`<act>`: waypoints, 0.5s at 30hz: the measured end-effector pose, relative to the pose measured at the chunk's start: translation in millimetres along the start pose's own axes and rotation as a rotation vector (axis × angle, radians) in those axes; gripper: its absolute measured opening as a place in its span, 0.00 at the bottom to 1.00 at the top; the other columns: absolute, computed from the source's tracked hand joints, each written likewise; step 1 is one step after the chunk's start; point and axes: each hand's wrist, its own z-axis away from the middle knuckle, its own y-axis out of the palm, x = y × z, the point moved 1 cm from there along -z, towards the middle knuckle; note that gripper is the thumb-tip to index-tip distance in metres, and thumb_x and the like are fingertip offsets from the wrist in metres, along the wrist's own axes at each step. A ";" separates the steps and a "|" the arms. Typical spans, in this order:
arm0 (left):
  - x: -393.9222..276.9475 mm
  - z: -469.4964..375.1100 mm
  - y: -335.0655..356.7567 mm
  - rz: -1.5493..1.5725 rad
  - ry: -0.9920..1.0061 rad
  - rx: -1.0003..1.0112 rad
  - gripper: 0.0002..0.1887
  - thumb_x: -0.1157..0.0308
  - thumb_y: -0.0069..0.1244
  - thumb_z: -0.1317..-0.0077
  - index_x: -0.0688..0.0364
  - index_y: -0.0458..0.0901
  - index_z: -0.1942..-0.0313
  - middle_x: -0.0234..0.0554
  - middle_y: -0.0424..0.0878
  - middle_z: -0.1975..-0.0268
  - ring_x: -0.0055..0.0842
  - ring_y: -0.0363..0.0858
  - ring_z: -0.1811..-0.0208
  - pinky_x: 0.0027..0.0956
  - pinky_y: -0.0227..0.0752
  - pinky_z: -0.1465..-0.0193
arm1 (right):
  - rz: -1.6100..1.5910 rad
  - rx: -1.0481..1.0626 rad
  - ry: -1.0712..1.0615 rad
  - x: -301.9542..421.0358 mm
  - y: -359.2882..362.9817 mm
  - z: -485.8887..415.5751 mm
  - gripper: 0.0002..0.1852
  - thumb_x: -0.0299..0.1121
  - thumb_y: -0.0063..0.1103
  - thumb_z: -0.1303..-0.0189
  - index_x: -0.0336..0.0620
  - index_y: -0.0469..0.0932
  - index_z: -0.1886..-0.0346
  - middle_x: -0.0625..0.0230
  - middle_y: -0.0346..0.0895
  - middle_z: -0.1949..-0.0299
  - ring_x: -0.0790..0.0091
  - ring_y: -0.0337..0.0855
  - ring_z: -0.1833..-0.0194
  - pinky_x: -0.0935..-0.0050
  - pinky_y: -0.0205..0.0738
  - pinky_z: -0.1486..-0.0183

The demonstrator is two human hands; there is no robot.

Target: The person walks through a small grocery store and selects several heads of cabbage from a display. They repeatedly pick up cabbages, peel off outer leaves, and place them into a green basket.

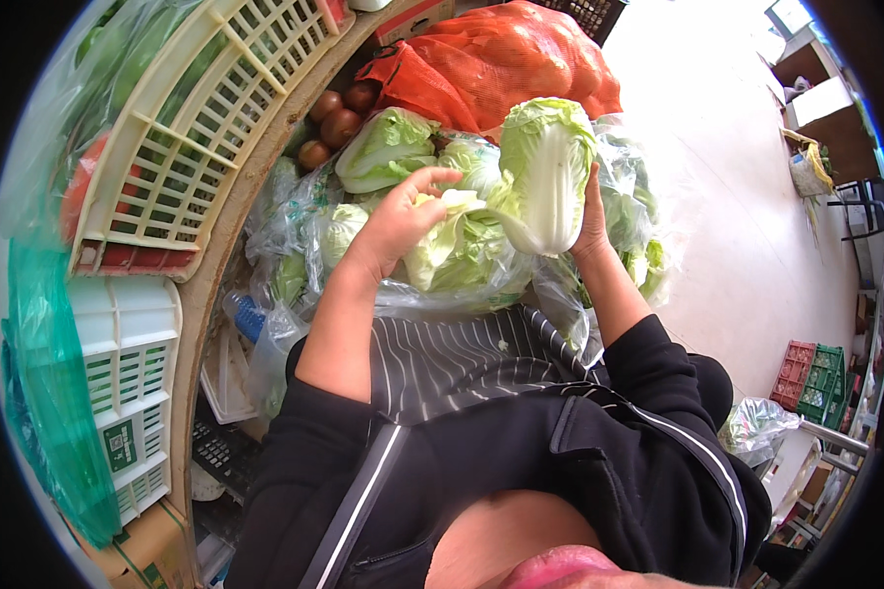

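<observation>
My right hand point(593, 213) holds a napa cabbage point(552, 177) upright from its right side, with the fingers mostly hidden behind it. A leaf bends out from the lower left of this cabbage. To the left, my left hand point(409, 217) is raised with its fingers spread, close to a loose pale leaf point(442, 239); whether it touches the leaf I cannot tell. Below and around lie loose leaves and more napa cabbages in a clear plastic bag point(442, 294). One whole cabbage point(387, 151) lies behind my left hand.
Behind the cabbages are a red mesh sack of onions point(501, 62) and loose brown-red round vegetables point(339, 127). Plastic crates point(184, 132) stand on a shelf edge point(228, 191) at the left. Bagged greens point(630, 191) lie at the right, beside the pale floor point(729, 221).
</observation>
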 end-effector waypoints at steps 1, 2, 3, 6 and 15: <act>-0.2 -0.7 1.5 -0.195 0.020 0.007 0.19 0.73 0.42 0.36 0.64 0.79 0.46 0.35 0.81 0.56 0.21 0.80 0.58 0.25 0.73 0.51 | 0.019 -0.031 -0.016 1.8 -1.1 -0.2 0.38 0.63 0.49 0.34 0.46 0.63 0.30 0.57 0.71 0.36 0.55 0.74 0.39 0.53 0.68 0.34; -2.5 -2.0 1.1 -0.570 0.137 0.009 0.18 0.66 0.47 0.34 0.66 0.81 0.48 0.42 0.84 0.52 0.26 0.81 0.53 0.28 0.72 0.46 | 0.041 -0.013 -0.015 3.3 -1.6 0.0 0.37 0.62 0.51 0.35 0.45 0.65 0.32 0.58 0.73 0.38 0.57 0.76 0.40 0.54 0.70 0.36; -1.1 -2.3 3.6 -0.599 0.085 0.029 0.19 0.63 0.49 0.34 0.67 0.82 0.49 0.44 0.84 0.53 0.27 0.81 0.53 0.29 0.72 0.46 | 0.077 -0.018 -0.013 3.5 -2.0 -0.1 0.37 0.61 0.52 0.35 0.45 0.65 0.32 0.58 0.74 0.39 0.57 0.76 0.41 0.55 0.71 0.36; 5.3 -0.9 10.5 -0.766 -0.060 -0.005 0.25 0.51 0.57 0.37 0.64 0.83 0.50 0.49 0.87 0.58 0.34 0.84 0.54 0.33 0.73 0.47 | 0.141 -0.031 -0.022 4.0 -0.4 1.2 0.35 0.59 0.55 0.35 0.43 0.67 0.33 0.60 0.77 0.42 0.59 0.78 0.43 0.57 0.74 0.39; 22.6 13.1 62.3 -0.622 -0.021 0.135 0.21 0.50 0.51 0.32 0.57 0.83 0.51 0.46 0.85 0.68 0.32 0.83 0.67 0.35 0.74 0.58 | -0.043 -0.087 -0.435 49.1 34.6 -0.9 0.39 0.64 0.51 0.36 0.50 0.63 0.30 0.63 0.68 0.34 0.55 0.70 0.35 0.50 0.64 0.32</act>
